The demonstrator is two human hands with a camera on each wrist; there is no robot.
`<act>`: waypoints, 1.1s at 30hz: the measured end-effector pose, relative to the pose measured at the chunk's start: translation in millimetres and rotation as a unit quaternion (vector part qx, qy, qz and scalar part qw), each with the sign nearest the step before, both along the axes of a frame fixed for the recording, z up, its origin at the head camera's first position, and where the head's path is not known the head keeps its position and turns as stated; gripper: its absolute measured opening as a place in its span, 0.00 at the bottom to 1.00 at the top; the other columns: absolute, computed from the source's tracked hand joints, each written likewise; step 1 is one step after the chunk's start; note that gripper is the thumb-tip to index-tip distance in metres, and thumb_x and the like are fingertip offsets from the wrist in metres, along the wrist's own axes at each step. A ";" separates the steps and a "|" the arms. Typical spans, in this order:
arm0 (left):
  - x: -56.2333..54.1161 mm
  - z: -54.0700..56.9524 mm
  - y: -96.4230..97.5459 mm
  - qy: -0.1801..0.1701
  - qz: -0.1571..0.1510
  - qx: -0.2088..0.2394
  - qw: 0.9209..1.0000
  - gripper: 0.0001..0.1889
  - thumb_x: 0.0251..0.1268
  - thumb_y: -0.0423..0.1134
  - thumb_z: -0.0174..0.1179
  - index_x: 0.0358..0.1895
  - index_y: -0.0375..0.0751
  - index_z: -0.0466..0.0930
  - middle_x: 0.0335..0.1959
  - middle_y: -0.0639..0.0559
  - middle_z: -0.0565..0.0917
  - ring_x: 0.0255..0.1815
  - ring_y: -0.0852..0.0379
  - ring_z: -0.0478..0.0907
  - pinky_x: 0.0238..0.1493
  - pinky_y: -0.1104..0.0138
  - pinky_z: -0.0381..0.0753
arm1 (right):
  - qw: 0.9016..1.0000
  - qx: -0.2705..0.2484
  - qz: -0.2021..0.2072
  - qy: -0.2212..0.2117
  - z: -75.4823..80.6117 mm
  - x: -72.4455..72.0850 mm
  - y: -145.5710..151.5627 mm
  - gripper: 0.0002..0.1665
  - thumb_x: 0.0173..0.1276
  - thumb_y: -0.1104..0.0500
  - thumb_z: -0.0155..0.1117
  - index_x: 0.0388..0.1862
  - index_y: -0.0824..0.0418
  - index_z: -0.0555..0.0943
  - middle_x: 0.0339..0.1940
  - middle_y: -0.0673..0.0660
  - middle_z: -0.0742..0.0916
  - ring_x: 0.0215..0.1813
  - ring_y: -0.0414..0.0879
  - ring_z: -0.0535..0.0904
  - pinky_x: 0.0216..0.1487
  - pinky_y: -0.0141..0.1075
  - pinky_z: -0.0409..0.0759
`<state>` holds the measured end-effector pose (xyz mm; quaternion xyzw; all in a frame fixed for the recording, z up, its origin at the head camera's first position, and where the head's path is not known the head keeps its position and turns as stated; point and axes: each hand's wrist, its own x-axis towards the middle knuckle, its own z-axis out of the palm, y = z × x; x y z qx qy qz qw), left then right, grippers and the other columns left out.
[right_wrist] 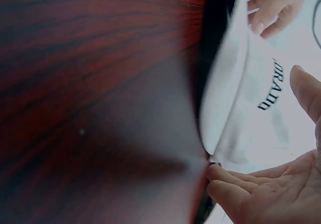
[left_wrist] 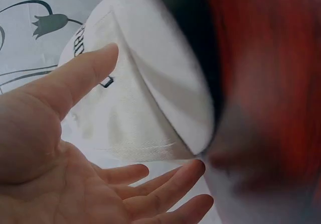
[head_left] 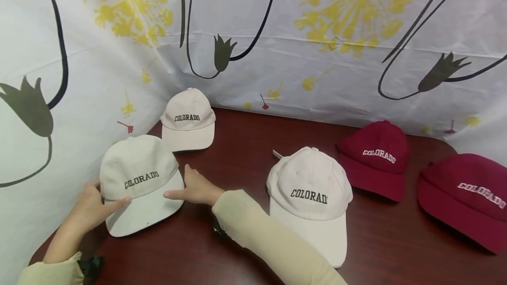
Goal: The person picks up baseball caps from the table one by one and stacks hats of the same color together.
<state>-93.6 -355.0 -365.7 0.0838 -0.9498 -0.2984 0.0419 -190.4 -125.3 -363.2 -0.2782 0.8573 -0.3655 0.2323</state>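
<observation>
A cream baseball cap point(head_left: 128, 159) with dark COLORADO lettering sits at the left of the dark wooden table, its brim toward me. At its left side is my left hand point(head_left: 89, 208), the thumb lying over the base of the brim in the head view. My right hand point(head_left: 198, 189) is by the cap's right side, thumb near the brim edge and fingers pointing away from me. The left wrist view shows loosely extended fingers point(left_wrist: 165, 189) beside the cap's edge. In the right wrist view, the thumb point(right_wrist: 306, 91) stands apart from the fingers.
Behind stands another cream cap point(head_left: 188, 120). A third cream cap point(head_left: 313, 201) lies beyond my right forearm, partly overlapped by the sleeve. Two maroon caps, one nearer the back point(head_left: 376, 157) and one at the right edge point(head_left: 463, 201), are on the table point(head_left: 237, 144). Patterned cloth point(head_left: 261, 16) hangs behind.
</observation>
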 end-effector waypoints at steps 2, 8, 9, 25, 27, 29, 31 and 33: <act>-0.3 -0.2 0.6 0.001 -0.011 0.010 1.000 0.37 0.52 0.39 0.66 0.51 0.10 0.55 0.42 0.18 0.68 0.43 0.27 0.70 0.40 0.45 0.70 | 1.000 0.003 0.001 0.005 -2.7 0.2 -3.4 0.57 0.57 0.42 0.65 0.71 0.71 0.47 0.70 0.63 0.59 0.70 0.45 0.53 0.64 0.32 0.56; -0.4 -1.5 3.5 -0.018 -0.029 0.027 0.999 0.39 0.54 0.39 0.65 0.55 0.13 0.52 0.44 0.20 0.68 0.46 0.26 0.69 0.41 0.43 0.70 | 0.999 -0.007 0.017 0.039 -9.0 -0.2 -10.1 0.54 0.56 0.44 0.66 0.70 0.70 0.52 0.66 0.60 0.67 0.65 0.45 0.62 0.60 0.29 0.61; -0.6 -1.4 4.0 -0.024 -0.030 0.026 0.999 0.40 0.55 0.39 0.64 0.56 0.13 0.50 0.46 0.19 0.67 0.47 0.25 0.68 0.42 0.43 0.69 | 0.999 -0.021 0.022 0.043 -9.2 -0.3 -10.4 0.52 0.56 0.45 0.67 0.69 0.68 0.53 0.64 0.59 0.70 0.63 0.44 0.65 0.58 0.29 0.63; -1.2 0.7 9.3 -0.040 -0.007 0.017 0.999 0.49 0.54 0.41 0.65 0.60 0.12 0.38 0.48 0.16 0.62 0.49 0.23 0.62 0.45 0.40 0.64 | 0.998 -0.050 -0.046 0.015 -9.1 -1.3 -16.2 0.45 0.53 0.47 0.70 0.65 0.65 0.65 0.55 0.59 0.74 0.57 0.45 0.67 0.53 0.32 0.67; -1.5 1.4 10.4 -0.033 -0.007 0.021 0.999 0.48 0.53 0.40 0.65 0.60 0.12 0.39 0.48 0.16 0.62 0.49 0.24 0.62 0.45 0.40 0.64 | 0.997 -0.058 -0.056 0.007 -8.5 -1.1 -15.7 0.46 0.53 0.47 0.71 0.65 0.65 0.64 0.54 0.59 0.74 0.57 0.46 0.67 0.53 0.32 0.68; -1.5 2.3 11.6 -0.029 -0.006 0.024 0.999 0.48 0.53 0.40 0.65 0.60 0.12 0.39 0.48 0.17 0.61 0.49 0.24 0.63 0.45 0.40 0.64 | 0.996 -0.063 -0.064 0.000 -7.6 -0.6 -15.1 0.46 0.53 0.48 0.71 0.66 0.64 0.63 0.55 0.59 0.73 0.58 0.47 0.66 0.53 0.33 0.67; -1.5 3.0 12.6 -0.024 -0.007 0.024 0.999 0.48 0.53 0.39 0.65 0.60 0.12 0.39 0.49 0.17 0.61 0.49 0.25 0.63 0.45 0.40 0.64 | 0.995 -0.071 -0.074 -0.004 -7.0 -0.4 -14.3 0.46 0.53 0.49 0.71 0.66 0.64 0.63 0.55 0.59 0.73 0.57 0.47 0.68 0.53 0.34 0.68; -1.3 3.4 13.0 -0.023 -0.006 0.025 0.999 0.48 0.53 0.40 0.65 0.59 0.12 0.40 0.49 0.16 0.61 0.49 0.25 0.63 0.45 0.41 0.64 | 0.993 -0.078 -0.084 -0.007 -6.9 -0.5 -13.9 0.45 0.53 0.49 0.71 0.65 0.64 0.63 0.56 0.60 0.74 0.57 0.47 0.69 0.54 0.35 0.68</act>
